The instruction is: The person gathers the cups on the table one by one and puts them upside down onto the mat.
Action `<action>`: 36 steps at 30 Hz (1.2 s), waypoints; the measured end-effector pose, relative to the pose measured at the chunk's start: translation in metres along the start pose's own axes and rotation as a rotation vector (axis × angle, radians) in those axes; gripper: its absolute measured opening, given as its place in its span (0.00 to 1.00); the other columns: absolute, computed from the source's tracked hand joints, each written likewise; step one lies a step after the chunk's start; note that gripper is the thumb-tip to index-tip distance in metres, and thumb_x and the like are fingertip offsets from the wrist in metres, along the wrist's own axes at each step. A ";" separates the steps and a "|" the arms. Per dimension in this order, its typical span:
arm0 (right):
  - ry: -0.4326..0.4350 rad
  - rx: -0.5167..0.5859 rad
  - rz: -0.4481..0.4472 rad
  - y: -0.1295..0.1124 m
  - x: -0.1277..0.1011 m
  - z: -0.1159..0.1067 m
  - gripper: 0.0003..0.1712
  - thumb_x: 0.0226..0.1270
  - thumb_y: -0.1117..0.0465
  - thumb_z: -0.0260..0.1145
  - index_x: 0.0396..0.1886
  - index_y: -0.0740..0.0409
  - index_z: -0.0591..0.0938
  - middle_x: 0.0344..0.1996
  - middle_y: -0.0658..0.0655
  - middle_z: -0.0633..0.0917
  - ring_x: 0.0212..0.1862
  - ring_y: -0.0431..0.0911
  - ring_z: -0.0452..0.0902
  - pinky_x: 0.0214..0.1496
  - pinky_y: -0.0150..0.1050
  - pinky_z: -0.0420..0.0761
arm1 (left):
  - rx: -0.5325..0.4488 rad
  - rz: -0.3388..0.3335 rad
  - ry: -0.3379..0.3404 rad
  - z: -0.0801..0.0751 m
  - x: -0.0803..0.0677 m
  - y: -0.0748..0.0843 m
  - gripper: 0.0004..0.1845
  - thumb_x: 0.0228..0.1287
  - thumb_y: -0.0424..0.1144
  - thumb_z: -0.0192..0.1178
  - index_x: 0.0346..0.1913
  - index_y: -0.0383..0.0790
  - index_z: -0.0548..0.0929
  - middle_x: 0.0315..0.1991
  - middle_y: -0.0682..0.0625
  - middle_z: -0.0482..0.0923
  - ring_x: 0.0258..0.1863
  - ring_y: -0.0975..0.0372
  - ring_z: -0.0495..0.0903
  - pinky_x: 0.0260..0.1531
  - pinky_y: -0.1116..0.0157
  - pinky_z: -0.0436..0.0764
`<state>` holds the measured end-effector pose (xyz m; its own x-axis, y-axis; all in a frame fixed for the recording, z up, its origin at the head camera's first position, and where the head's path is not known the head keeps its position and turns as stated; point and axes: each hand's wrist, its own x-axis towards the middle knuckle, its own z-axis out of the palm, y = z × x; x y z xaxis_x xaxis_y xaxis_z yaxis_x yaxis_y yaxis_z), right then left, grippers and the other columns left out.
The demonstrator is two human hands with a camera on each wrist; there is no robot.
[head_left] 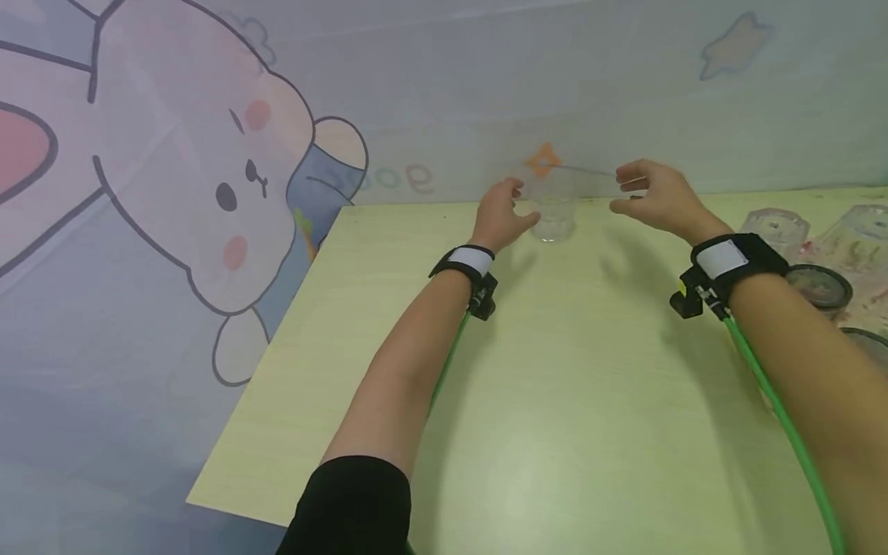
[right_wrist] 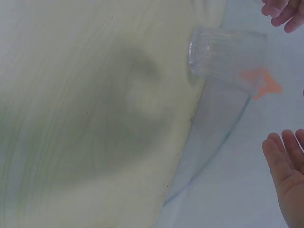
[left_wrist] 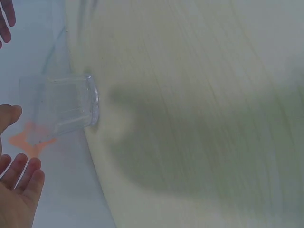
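Clear plastic, ribbed down its sides, the cup (head_left: 553, 217) stands upright at the far edge of the pale yellow-green table (head_left: 569, 401), just in front of the printed backdrop (head_left: 208, 193) with its cartoon rabbit and a small orange star.

The left hand (head_left: 501, 216) sits just left of the cup with its fingers loosely curved and its thumb reaching toward the cup's wall; the head view puts the thumb tip very near or touching, but I cannot tell which, and the left wrist view shows the fingers apart from the cup, holding nothing. The right hand (head_left: 655, 194) hovers to the right of the cup and somewhat apart from it, fingers half spread and relaxed, also holding nothing.

By the look of it, both hands are closing in on the cup from either side and no grip is made yet. The next move would call for one hand to wrap thumb and fingers round the cup's wall gently, since thin clear plastic like this dents and tips easily so close to the table's far edge.

Further right on the table lie other clear cups (head_left: 777, 228) on their sides and a dark-rimmed round lid (head_left: 822, 285).
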<state>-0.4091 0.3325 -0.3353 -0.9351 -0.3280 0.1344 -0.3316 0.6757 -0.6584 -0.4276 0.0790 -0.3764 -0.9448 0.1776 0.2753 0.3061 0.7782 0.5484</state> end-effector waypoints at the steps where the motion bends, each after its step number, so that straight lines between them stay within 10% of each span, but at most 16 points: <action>1: 0.002 0.005 0.003 0.002 0.001 0.002 0.36 0.68 0.53 0.59 0.70 0.66 0.62 0.66 0.72 0.68 0.66 0.67 0.65 0.64 0.61 0.70 | -0.030 -0.010 0.002 0.002 0.000 -0.001 0.33 0.62 0.45 0.64 0.66 0.37 0.68 0.58 0.45 0.76 0.55 0.57 0.78 0.55 0.66 0.78; 36: 0.096 0.300 0.048 0.037 0.054 0.085 0.40 0.63 0.61 0.64 0.71 0.65 0.59 0.66 0.70 0.67 0.67 0.64 0.66 0.66 0.57 0.71 | -0.542 -0.144 0.070 0.054 0.019 -0.036 0.43 0.56 0.43 0.69 0.71 0.38 0.60 0.66 0.40 0.67 0.65 0.49 0.72 0.60 0.60 0.78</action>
<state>-0.4608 0.2838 -0.4148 -0.9611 -0.2267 0.1579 -0.2484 0.4592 -0.8529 -0.4630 0.0874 -0.4337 -0.9771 0.0378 0.2094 0.2085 0.3673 0.9064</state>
